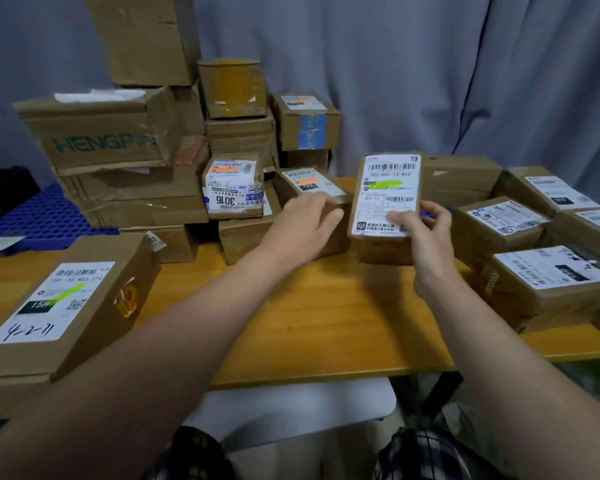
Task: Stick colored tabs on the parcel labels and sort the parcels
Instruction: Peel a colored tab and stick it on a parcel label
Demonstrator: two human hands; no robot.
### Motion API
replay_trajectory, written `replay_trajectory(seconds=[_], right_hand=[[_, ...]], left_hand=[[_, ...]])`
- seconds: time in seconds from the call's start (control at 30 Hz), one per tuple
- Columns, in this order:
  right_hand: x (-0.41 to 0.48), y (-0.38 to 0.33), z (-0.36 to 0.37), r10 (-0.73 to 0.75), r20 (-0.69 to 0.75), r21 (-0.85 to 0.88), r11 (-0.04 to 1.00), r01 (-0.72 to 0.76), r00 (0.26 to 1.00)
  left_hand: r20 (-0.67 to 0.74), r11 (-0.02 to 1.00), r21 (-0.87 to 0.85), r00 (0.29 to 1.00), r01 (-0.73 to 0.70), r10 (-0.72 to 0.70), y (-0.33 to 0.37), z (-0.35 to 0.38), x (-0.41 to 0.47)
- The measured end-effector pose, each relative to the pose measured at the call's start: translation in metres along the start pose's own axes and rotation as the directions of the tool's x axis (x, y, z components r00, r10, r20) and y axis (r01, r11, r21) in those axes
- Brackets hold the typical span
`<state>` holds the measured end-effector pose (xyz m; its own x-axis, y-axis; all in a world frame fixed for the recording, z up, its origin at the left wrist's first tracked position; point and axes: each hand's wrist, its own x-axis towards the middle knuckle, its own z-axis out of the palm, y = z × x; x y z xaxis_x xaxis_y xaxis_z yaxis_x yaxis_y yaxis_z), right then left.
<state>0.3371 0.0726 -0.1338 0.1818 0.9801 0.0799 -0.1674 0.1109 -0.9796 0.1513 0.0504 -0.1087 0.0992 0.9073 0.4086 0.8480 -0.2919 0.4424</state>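
Note:
My right hand (426,237) grips the lower right corner of a small brown parcel (385,199) and tilts it upright over the wooden table (326,327). Its white label carries a green tab (385,184). My left hand (305,223) reaches forward with curled fingers and rests on a low parcel (312,188) whose label bears an orange tab (307,181). At the near left lies a flat parcel (59,306) with a green tab (68,293). A parcel marked 3016 (232,188) and a higher box (303,116) have orange tabs.
A tall stack of cardboard boxes (118,150) fills the back left, on a blue perforated crate (45,216). Several labelled parcels without tabs (548,271) crowd the right end of the table. A grey curtain hangs behind. A white stool (291,407) stands under the table's front edge.

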Motion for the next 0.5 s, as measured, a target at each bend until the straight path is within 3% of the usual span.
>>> replay_trajectory(seconds=[0.13,0.27,0.37,0.43,0.5], right_hand=[[0.043,0.002,0.005,0.052,-0.09,-0.121,0.991,-0.062,0.995],[0.077,0.005,0.015,0.142,-0.117,-0.116,0.981,-0.156,0.983],[0.095,0.0,0.022,0.238,-0.031,-0.094,0.966,-0.24,0.971],[0.105,0.003,0.028,0.27,0.052,-0.182,0.949,-0.257,0.961],[0.112,0.012,0.037,0.224,0.113,-0.311,0.933,-0.179,0.968]], left_hand=[[0.111,0.908,0.417,0.994,-0.033,-0.015,-0.019,0.007,0.027],[0.21,0.846,0.524,0.978,-0.102,-0.012,-0.025,0.026,0.045],[0.131,0.785,0.61,0.991,-0.11,0.036,-0.024,0.029,0.057],[0.083,0.777,0.625,0.996,-0.071,0.024,-0.026,0.024,0.061],[0.065,0.797,0.603,0.998,-0.028,-0.015,-0.03,0.021,0.063]])
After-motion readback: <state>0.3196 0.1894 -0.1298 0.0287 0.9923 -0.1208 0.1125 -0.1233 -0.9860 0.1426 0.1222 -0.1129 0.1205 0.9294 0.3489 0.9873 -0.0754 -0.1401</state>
